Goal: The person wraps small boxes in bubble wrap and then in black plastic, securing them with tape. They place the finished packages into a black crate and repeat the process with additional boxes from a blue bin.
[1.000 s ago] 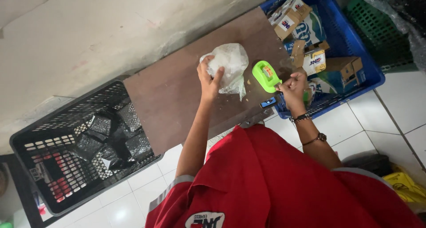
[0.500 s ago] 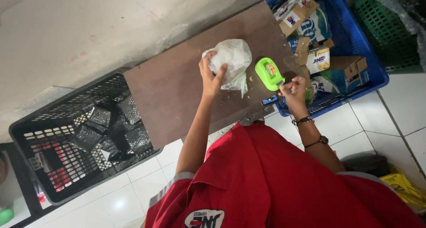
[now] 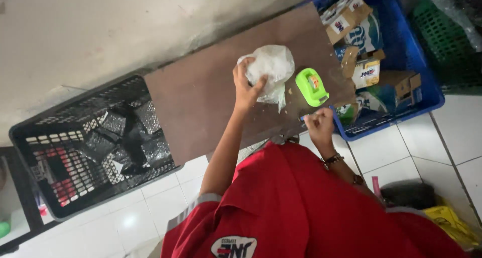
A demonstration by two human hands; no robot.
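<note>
A bundle wrapped in clear plastic point(image 3: 273, 67) lies on a brown board point(image 3: 201, 97). My left hand point(image 3: 245, 87) grips the bundle's left side and presses it onto the board. A bright green tape dispenser point(image 3: 311, 86) stands just right of the bundle. Below the dispenser, at the board's near edge, my right hand point(image 3: 319, 125) has its fingers curled shut. A small blue object point(image 3: 303, 118) sits at its fingertips. I see nothing held in that hand.
A blue crate point(image 3: 427, 97) at the right holds several cardboard boxes and packets. A black crate point(image 3: 60, 187) at the left holds dark wrapped parcels. A green basket point(image 3: 447, 47) stands at the far right. White tiled floor point(image 3: 452, 137) lies below, with a yellow bag point(image 3: 449, 223).
My right hand has drawn back from the green dispenser toward the board's near edge. My left hand stays on the plastic bundle.
</note>
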